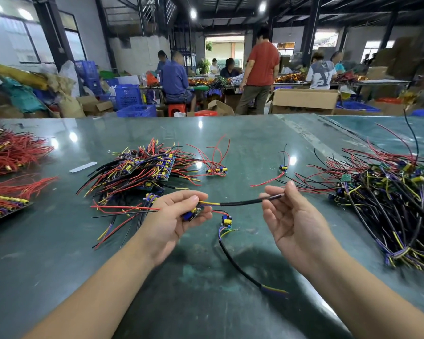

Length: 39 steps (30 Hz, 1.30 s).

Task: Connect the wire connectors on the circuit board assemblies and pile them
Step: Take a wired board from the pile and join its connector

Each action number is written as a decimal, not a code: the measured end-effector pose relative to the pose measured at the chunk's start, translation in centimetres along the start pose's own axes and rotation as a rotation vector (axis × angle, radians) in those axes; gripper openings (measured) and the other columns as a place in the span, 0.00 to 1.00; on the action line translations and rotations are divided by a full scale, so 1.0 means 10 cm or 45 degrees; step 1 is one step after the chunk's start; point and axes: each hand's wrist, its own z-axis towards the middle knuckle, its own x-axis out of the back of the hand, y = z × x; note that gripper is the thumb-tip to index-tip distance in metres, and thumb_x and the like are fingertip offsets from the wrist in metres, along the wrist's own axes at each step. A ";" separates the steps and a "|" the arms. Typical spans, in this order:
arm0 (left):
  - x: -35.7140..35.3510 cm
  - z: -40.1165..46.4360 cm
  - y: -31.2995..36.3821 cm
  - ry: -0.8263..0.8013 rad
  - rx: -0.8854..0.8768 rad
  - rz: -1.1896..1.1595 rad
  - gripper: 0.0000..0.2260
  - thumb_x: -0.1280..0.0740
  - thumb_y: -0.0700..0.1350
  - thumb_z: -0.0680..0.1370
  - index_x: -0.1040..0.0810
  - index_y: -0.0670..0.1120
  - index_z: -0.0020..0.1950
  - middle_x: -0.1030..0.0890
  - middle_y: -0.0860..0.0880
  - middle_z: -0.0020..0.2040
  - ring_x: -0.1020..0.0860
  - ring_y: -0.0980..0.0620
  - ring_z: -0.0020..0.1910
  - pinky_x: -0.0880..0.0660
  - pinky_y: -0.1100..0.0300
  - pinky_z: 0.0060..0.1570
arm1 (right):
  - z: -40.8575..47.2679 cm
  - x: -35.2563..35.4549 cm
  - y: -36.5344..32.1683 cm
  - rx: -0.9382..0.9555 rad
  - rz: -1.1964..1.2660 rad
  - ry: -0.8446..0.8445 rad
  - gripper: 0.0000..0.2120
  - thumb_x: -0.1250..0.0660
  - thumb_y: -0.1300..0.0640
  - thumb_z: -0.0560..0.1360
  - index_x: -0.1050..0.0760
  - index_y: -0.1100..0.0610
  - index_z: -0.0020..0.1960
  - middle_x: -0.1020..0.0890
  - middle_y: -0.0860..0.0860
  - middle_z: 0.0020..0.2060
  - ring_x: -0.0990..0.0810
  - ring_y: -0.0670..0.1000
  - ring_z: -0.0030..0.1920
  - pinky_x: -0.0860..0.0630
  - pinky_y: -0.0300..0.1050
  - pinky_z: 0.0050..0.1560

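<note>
Left hand (179,214) palm up, thumb and curled fingers clamped on small circuit board (194,214); board lies between thumb tip and fingertips. Black sleeved cable (240,203) runs from board rightward to right hand (289,216), pinched between thumb and forefinger near cable's end; other right fingers loosely curled. Second board (226,220) hangs just below left fingertips on red wire, own black cable trailing down over green table (206,277). Board pile (145,170) beyond left fingers; tangled heap (389,192) beyond right fingers.

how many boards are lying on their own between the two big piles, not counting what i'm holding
2: a small board cluster with red wires just right of the middle pile, and a single small board further right. Others may hide under the piles.
</note>
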 end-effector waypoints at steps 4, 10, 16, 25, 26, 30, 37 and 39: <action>-0.03 -0.04 -0.07 -0.095 -0.047 0.197 0.10 0.36 0.37 0.75 0.16 0.44 0.41 0.16 0.43 0.37 0.17 0.48 0.38 0.19 0.60 0.41 | 0.08 0.06 0.03 0.085 -0.117 0.210 0.19 0.42 0.52 0.81 0.24 0.62 0.38 0.20 0.52 0.24 0.25 0.43 0.22 0.27 0.32 0.24; -0.12 -0.10 -0.15 -0.319 -0.001 0.266 0.07 0.33 0.41 0.73 0.15 0.45 0.45 0.16 0.42 0.42 0.17 0.48 0.41 0.22 0.61 0.42 | 0.18 0.18 -0.05 0.152 -0.112 0.302 0.19 0.43 0.52 0.82 0.25 0.63 0.40 0.22 0.50 0.22 0.27 0.42 0.21 0.28 0.31 0.24; -0.12 -0.12 -0.15 -0.369 0.069 0.260 0.07 0.33 0.41 0.72 0.15 0.44 0.45 0.16 0.42 0.42 0.17 0.48 0.40 0.21 0.61 0.42 | 0.19 0.16 -0.09 0.129 -0.028 0.202 0.17 0.41 0.52 0.81 0.25 0.64 0.41 0.21 0.51 0.24 0.26 0.42 0.22 0.27 0.30 0.26; -0.07 -0.05 -0.08 -0.045 0.071 0.206 0.08 0.38 0.33 0.78 0.20 0.40 0.46 0.16 0.44 0.36 0.18 0.53 0.32 0.23 0.67 0.33 | -0.13 0.11 0.05 0.598 -1.120 -0.354 0.03 0.29 0.59 0.72 0.16 0.55 0.44 0.16 0.51 0.37 0.19 0.47 0.37 0.24 0.34 0.38; -0.08 -0.06 -0.08 -0.073 0.063 0.240 0.07 0.38 0.33 0.78 0.21 0.40 0.46 0.16 0.44 0.36 0.19 0.54 0.32 0.23 0.67 0.33 | -0.12 0.11 0.09 0.970 -1.378 -0.308 0.05 0.31 0.60 0.74 0.17 0.53 0.47 0.17 0.48 0.39 0.21 0.46 0.40 0.26 0.34 0.43; -0.10 -0.10 -0.12 -0.228 -0.004 0.350 0.04 0.35 0.35 0.78 0.24 0.42 0.46 0.16 0.47 0.37 0.20 0.55 0.32 0.26 0.67 0.32 | -0.08 0.15 0.17 1.362 -1.967 -0.390 0.10 0.36 0.54 0.76 0.20 0.55 0.55 0.19 0.46 0.46 0.23 0.51 0.49 0.27 0.46 0.52; -0.11 -0.13 -0.10 -0.401 -0.019 0.340 0.06 0.33 0.42 0.73 0.26 0.44 0.47 0.16 0.43 0.41 0.21 0.53 0.33 0.28 0.66 0.33 | -0.15 0.14 0.18 0.867 -1.960 -0.477 0.12 0.41 0.41 0.76 0.23 0.44 0.41 0.27 0.46 0.28 0.31 0.47 0.30 0.30 0.50 0.33; -0.09 -0.14 -0.07 -0.459 0.005 0.396 0.09 0.33 0.42 0.73 0.28 0.45 0.52 0.16 0.44 0.42 0.22 0.53 0.34 0.29 0.64 0.35 | -0.18 0.11 0.15 0.729 -1.832 -0.507 0.13 0.40 0.44 0.77 0.24 0.38 0.35 0.32 0.48 0.24 0.36 0.45 0.27 0.37 0.43 0.29</action>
